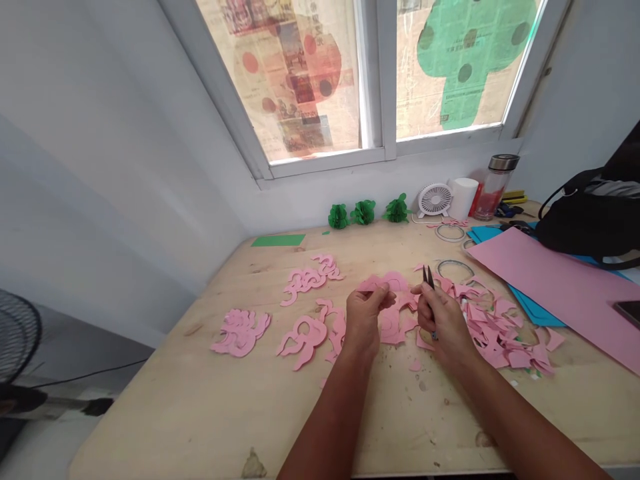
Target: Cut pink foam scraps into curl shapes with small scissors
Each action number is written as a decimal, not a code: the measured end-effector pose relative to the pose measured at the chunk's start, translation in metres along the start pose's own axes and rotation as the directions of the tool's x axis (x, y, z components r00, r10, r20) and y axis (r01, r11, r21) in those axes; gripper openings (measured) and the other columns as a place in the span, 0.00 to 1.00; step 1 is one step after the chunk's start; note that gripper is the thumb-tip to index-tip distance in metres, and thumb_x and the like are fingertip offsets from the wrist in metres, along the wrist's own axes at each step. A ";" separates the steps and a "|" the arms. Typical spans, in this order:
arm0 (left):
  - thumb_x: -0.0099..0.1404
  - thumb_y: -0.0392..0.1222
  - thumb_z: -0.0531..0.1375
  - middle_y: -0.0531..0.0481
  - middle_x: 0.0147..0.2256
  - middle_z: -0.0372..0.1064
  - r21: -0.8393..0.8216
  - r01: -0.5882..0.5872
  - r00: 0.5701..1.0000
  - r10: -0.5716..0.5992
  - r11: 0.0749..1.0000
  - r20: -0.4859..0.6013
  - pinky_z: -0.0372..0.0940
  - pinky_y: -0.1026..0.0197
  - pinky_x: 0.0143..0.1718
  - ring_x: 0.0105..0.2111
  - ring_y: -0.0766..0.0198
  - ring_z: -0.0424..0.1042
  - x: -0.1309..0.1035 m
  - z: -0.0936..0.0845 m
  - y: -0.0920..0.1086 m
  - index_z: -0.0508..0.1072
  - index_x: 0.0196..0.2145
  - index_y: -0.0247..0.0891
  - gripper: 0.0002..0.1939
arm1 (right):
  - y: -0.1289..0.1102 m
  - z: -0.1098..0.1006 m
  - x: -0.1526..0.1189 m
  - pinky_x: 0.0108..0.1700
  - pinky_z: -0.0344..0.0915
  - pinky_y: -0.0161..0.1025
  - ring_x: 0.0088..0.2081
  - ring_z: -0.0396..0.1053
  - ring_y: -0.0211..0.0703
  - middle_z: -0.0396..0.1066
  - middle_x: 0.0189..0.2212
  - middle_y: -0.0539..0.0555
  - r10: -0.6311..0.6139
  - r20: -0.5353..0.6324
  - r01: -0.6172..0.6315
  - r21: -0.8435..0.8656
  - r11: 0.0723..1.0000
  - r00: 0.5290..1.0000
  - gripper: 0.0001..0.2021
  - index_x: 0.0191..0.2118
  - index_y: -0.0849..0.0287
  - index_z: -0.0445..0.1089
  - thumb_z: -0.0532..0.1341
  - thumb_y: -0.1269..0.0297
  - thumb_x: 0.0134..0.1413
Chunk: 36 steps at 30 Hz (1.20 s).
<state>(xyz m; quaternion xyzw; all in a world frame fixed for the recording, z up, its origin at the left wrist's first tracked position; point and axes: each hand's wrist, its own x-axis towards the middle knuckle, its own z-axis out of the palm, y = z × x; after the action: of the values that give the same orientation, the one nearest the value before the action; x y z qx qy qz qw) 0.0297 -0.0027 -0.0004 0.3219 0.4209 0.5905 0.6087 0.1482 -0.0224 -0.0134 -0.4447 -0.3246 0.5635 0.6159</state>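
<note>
My left hand [367, 313] is closed in a pinch on a piece of pink paper [395, 281], held just above the table. A pair of scissors [429, 277] is gripped in my right hand [443, 317], its dark blades pointing up and slightly apart, close to the paper's right side. More cut pink paper lies beneath and between my hands. To the left of my left hand are curly pink cutouts [305, 337], a second row of cutouts [313, 277] farther back, and a stacked pile of cutouts [241, 331].
Pink scraps [505, 333] heap right of my right hand, by rolls of tape [455, 269]. Pink sheets [555, 287] overlap blue sheets [537, 310], under a black bag [590, 220]. Along the wall stand green paper balls [363, 212], a small fan [435, 200] and a bottle [495, 187].
</note>
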 end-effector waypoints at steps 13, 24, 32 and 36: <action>0.47 0.39 0.66 0.47 0.24 0.70 -0.221 -0.047 0.996 0.028 0.974 -0.090 0.65 0.60 0.35 0.27 0.65 0.71 -0.004 0.007 -0.005 0.74 0.25 0.31 0.08 | 0.013 0.011 -0.011 0.17 0.37 0.29 0.15 0.42 0.28 0.49 0.14 0.43 0.081 0.213 -0.072 -0.051 0.996 0.974 0.17 0.27 0.61 0.64 0.55 0.50 0.53; 0.48 0.43 0.65 0.49 0.21 0.69 -0.213 -0.043 0.999 0.035 0.976 -0.040 0.65 0.60 0.36 0.24 0.67 0.69 -0.014 0.016 -0.004 0.73 0.22 0.30 0.10 | 0.008 0.013 -0.010 0.16 0.36 0.30 0.14 0.43 0.27 0.51 0.13 0.43 0.065 0.187 -0.066 -0.001 0.998 0.980 0.18 0.24 0.61 0.61 0.58 0.50 0.50; 0.46 0.41 0.66 0.50 0.21 0.69 -0.223 -0.048 0.998 0.039 0.974 -0.047 0.66 0.60 0.36 0.23 0.67 0.69 -0.016 0.017 -0.003 0.73 0.22 0.31 0.09 | 0.010 0.012 -0.011 0.17 0.37 0.30 0.15 0.42 0.27 0.50 0.13 0.43 0.080 0.185 -0.087 0.030 0.996 0.980 0.18 0.23 0.61 0.61 0.58 0.50 0.51; 0.49 0.41 0.65 0.51 0.20 0.68 -0.209 -0.062 0.998 0.058 0.976 -0.022 0.65 0.60 0.37 0.23 0.68 0.69 -0.016 0.016 -0.003 0.73 0.23 0.31 0.09 | 0.010 0.012 -0.011 0.16 0.37 0.30 0.15 0.42 0.27 0.50 0.13 0.43 0.080 0.184 -0.088 0.038 0.995 0.980 0.18 0.23 0.61 0.61 0.57 0.50 0.51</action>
<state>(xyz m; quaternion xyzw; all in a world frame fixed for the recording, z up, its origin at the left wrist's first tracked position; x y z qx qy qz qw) 0.0458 -0.0174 0.0061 0.2639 0.3515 0.6522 0.6177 0.1311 -0.0312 -0.0167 -0.3901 -0.3476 0.6347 0.5693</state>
